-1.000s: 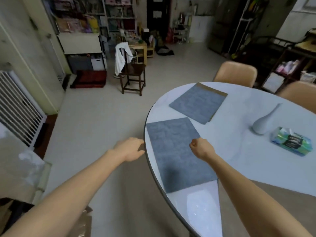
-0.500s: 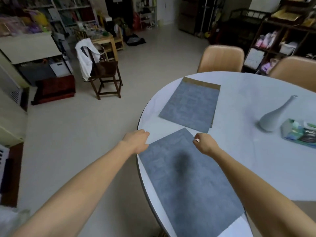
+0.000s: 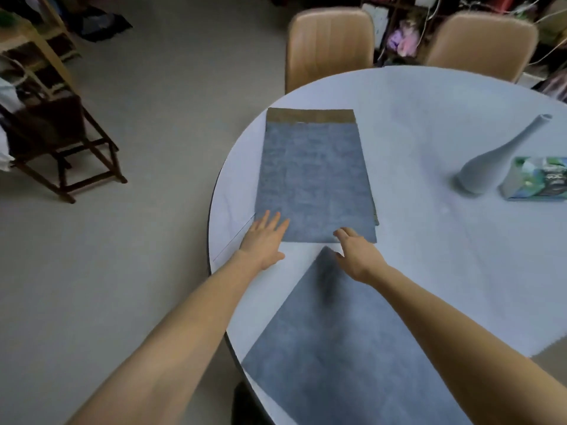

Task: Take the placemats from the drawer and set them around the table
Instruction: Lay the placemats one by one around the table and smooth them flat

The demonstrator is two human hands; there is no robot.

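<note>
Placemats: near placemat (image 3: pixel 346 348) lies flat at the table (image 3: pixel 445 256) edge, angled. Far stack (image 3: pixel 313 176) lies just beyond it, in front of the left tan chair (image 3: pixel 329 44); a brown strip shows at its back edge, so likely more than one mat there. Left hand (image 3: pixel 264 240) is flat, fingers straight, tips on the stack's near-left corner. Right hand (image 3: pixel 357 253) is relaxed, fingertips at the stack's near edge, gripping nothing. Step looks like reaching for the stack. Next move: peel off the top mat only, carry it to the next seat. Vase (image 3: pixel 497 161) and tissue pack (image 3: pixel 537 179) stand well right.

Pale floor (image 3: pixel 153 118), two tan chairs (image 3: pixel 329 47), dark wooden chair (image 3: pixel 61 139) left
</note>
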